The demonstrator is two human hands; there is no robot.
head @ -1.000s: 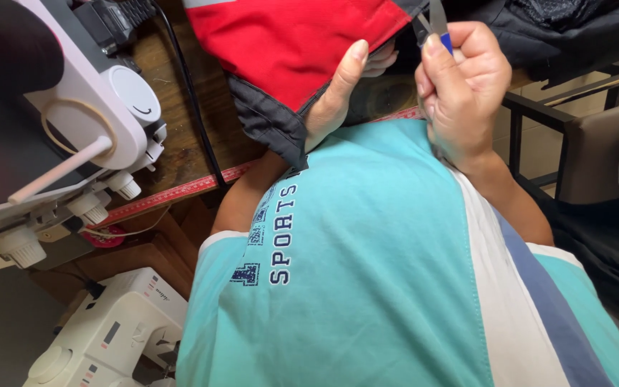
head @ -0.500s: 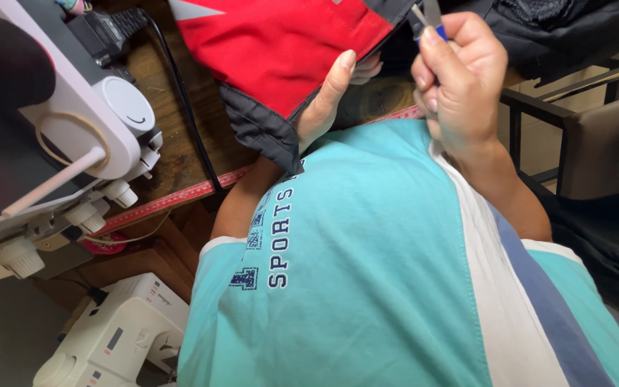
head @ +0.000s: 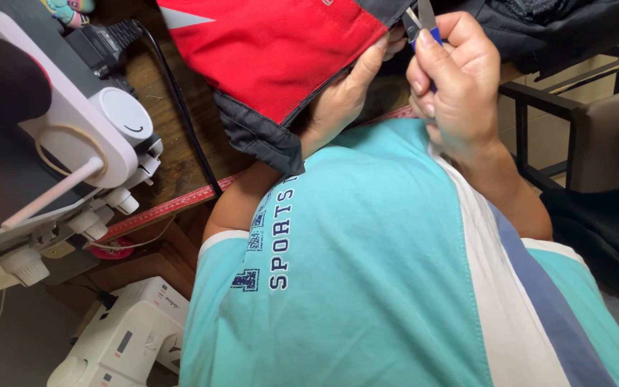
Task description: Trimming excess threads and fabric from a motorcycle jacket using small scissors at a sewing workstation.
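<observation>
Left hand grips the red-and-black garment at top centre; right hand pinches thread snips, trimming at its edge.

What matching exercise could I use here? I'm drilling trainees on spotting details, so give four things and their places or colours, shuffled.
Things:
1. thread snips
2. red and black garment
3. measuring tape
4. white sewing machine

Places or colours:
A. red strip along the wooden table edge
B. low down, bottom left
C. pinched in the right hand
D. gripped by the left hand

Pairs: 1-C, 2-D, 3-A, 4-B
</observation>
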